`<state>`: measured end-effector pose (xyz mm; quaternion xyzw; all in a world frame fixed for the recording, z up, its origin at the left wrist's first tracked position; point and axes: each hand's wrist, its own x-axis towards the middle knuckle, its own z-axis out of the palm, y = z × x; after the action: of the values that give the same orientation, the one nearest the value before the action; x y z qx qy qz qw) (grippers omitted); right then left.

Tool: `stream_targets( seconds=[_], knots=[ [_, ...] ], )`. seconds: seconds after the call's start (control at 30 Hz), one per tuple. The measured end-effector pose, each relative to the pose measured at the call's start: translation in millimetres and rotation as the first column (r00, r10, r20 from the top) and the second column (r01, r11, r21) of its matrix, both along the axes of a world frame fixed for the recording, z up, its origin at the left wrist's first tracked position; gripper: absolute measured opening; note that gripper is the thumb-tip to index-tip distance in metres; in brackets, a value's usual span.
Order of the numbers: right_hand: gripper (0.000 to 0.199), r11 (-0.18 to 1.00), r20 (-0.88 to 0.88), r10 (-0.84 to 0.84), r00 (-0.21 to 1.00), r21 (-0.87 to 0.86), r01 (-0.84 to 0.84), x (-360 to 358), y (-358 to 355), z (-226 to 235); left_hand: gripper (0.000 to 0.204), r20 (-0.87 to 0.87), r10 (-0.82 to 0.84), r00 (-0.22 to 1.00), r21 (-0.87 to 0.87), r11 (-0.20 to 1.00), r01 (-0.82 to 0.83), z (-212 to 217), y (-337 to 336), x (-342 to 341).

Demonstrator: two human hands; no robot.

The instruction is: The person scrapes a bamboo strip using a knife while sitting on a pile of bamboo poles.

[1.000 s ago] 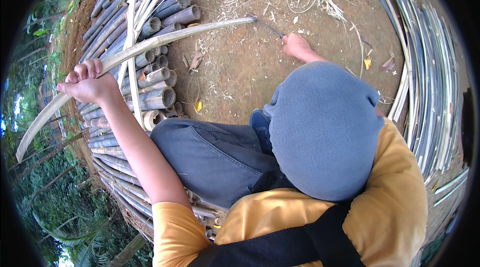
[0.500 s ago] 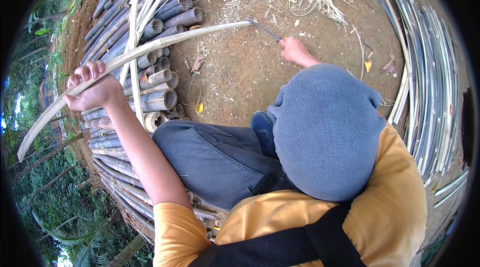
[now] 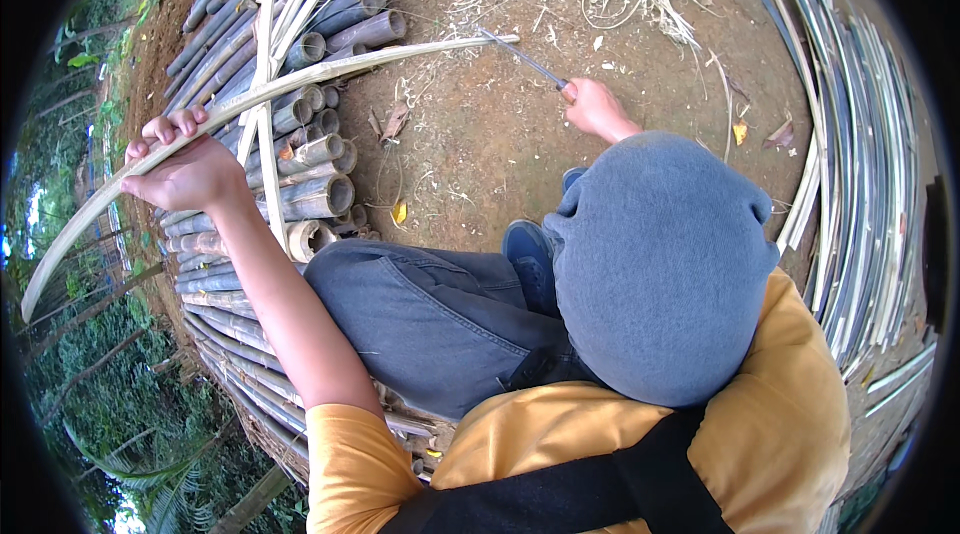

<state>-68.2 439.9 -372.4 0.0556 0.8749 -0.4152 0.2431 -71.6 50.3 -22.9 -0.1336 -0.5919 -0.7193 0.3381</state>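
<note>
Left hand [image 3: 187, 166], nine o'clock, is loosely cupping a strip [image 3: 330, 71]; right hand [image 3: 597, 109], half-past one, is gripping a knife [image 3: 530, 63], seemingly touching it; shallow angles should be helping.

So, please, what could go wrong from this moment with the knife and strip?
The knife in the right hand crosses the pale strip near its far end, so it might slip off. The left hand holding the strip is bare, so a sharp strip edge could perhaps cut it.
</note>
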Motion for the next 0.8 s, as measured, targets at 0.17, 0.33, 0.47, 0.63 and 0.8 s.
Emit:
stream_targets(
  seconds=[0.17,0.33,0.47,0.63,0.8],
  knots=[
    [0.015,0.997,0.038,0.026,0.999,0.068,-0.028,-9,4,20,0.057,0.023,0.007,1.000,-0.063,0.998,-0.006,-1,5,2],
    [0.020,0.996,0.016,0.086,0.996,0.012,-0.086,0,-20,47,0.057,0.025,-0.009,1.000,-0.073,0.997,0.010,2,0,1],
    [0.020,0.996,0.212,-0.012,0.977,0.091,-0.008,-24,-5,11,0.057,0.028,-0.010,1.000,-0.050,0.999,0.011,1,2,2],
    [0.023,0.988,0.103,0.149,0.983,0.032,-0.153,-18,-3,23,0.058,0.031,0.031,0.999,-0.102,0.994,-0.027,0,1,5],
    [0.024,0.986,0.103,0.121,0.987,0.103,-0.131,-13,-5,19,0.059,0.036,-0.061,0.997,-0.045,0.997,0.063,1,-7,-1]
  ],
)
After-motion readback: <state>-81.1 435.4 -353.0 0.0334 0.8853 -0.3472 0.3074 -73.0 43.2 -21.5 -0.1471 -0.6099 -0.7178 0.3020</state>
